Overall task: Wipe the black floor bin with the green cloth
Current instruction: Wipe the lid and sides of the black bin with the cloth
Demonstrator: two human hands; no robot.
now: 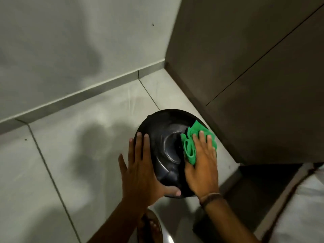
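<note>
A round black floor bin (168,137) with a domed lid stands on the grey tiled floor, seen from above. My left hand (142,169) clasps the bin's left rim, fingers spread over the lid's edge and thumb along the near side. My right hand (201,165) lies flat on the right side of the lid, pressing the crumpled green cloth (191,142) against it. Most of the cloth sticks out past my fingertips and to their left. A dark band circles my right wrist.
A dark brown cabinet (254,76) stands close to the bin's right side. A grey wall with a skirting strip (84,95) runs behind and to the left. My sandalled foot (149,225) rests on the floor just below the bin.
</note>
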